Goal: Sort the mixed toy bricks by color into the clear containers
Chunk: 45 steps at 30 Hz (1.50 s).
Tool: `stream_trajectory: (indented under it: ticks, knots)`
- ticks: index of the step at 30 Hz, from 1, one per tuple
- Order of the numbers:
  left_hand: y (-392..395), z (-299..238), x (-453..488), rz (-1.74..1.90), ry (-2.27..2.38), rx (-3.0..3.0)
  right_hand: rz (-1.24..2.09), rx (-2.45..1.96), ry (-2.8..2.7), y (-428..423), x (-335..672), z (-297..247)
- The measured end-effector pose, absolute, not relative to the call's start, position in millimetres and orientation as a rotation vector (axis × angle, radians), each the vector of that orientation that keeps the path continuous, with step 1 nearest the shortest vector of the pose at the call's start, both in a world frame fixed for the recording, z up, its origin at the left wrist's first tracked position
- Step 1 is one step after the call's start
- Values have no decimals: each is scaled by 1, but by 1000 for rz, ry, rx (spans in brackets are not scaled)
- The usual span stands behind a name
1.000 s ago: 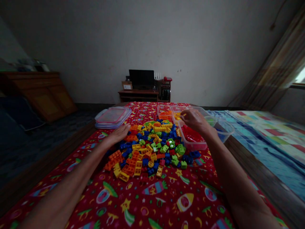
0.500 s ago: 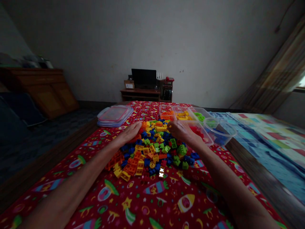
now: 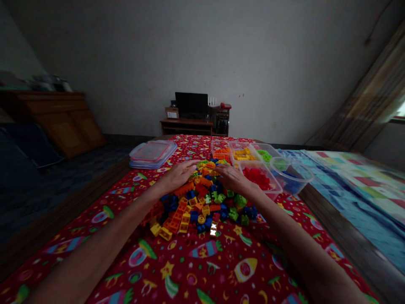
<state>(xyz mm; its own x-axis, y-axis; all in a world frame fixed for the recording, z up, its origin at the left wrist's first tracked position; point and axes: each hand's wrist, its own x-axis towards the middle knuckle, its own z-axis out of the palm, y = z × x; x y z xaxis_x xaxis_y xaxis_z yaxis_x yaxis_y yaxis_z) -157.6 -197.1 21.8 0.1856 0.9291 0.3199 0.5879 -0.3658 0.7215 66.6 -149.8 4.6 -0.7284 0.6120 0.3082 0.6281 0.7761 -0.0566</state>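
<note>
A heap of small plastic bricks point(image 3: 202, 198) in orange, yellow, blue, green and red lies on a red cloth with rocket prints point(image 3: 196, 261). My left hand point(image 3: 177, 175) rests palm down on the far left of the heap, fingers stretched over the bricks. On the heap's far right side my right hand point(image 3: 232, 177) also lies flat with fingers extended. The two sets of fingertips nearly meet at the back of the pile. Neither hand visibly holds a brick.
Clear tubs stand at the right: one with red bricks point(image 3: 260, 177), others with orange point(image 3: 220, 151), yellow point(image 3: 242, 153), green point(image 3: 265, 155) and blue bricks point(image 3: 292, 174). Stacked lids point(image 3: 152, 153) lie at the far left. A patterned blanket point(image 3: 351, 181) lies right; a desk with a monitor point(image 3: 191, 112) stands against the wall.
My right hand left the red-brick tub and came down onto the heap. My left hand slid forward and inward, so both hands now cup the far side of the pile.
</note>
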Motion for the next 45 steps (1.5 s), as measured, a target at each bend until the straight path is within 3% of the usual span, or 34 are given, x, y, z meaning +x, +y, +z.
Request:
stream_trajectory:
  ticks: [7, 13, 18, 23, 31, 37, 45]
  knots:
    - [-200, 32, -191, 559, 1521, 2089, -97, -1169, -2581, -154, 66, 8]
    - [-199, 20, -175, 510, 1509, 2191, -233, -968, -2595, -157, 55, -7]
    - [-198, 14, -161, 572, 1671, 2289, -23, -883, -2650, -153, 57, -4]
    - [-196, 15, -163, 618, 1705, 2302, 169, -913, -2362, -149, 64, 7]
    - [-193, 14, -163, 685, 1743, 2363, 900, -770, -1740, -134, 81, 24]
    - [-202, 19, -150, 968, 1590, 2444, 1038, -654, -1606, -142, 81, 34]
    - [-216, 18, -125, 911, 1509, 2315, 1133, -500, -1803, -162, 61, 40]
